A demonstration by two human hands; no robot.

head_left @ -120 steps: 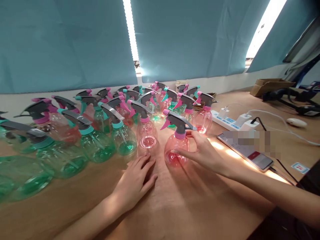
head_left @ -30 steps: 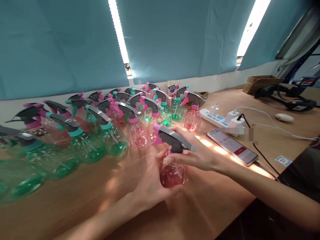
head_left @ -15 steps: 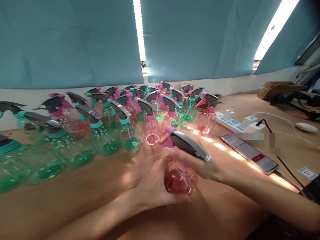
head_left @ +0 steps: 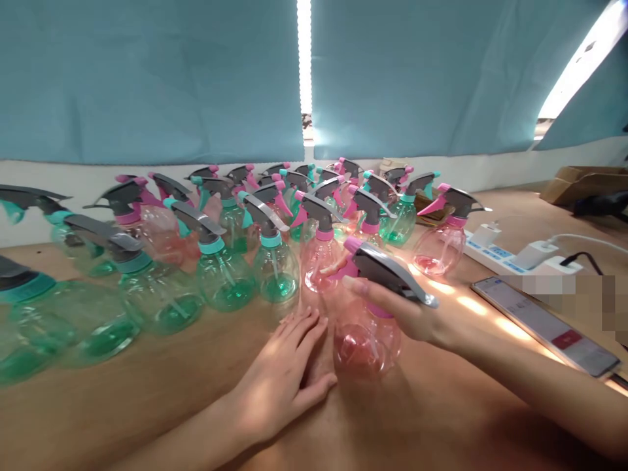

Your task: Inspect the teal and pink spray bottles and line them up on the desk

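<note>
My right hand grips a pink spray bottle by its neck, just under the grey and pink trigger head. The bottle is clear pink and round, slightly tilted, close over or on the wooden table; I cannot tell if it touches. Beside it, my left hand lies flat with fingers stretched out, palm down, apart from the bottle. Just beyond the left fingertips stand a green spray bottle and another pink spray bottle.
Several green and pink spray bottles crowd the left and back, including a green bottle. At right lie a phone and a white power strip with chargers and cables. A cardboard box stands far right, and a blue curtain hangs behind.
My left hand has let go of the pink spray bottle and come down flat on the table to its left. My right hand still holds the bottle. The view has shifted left.
</note>
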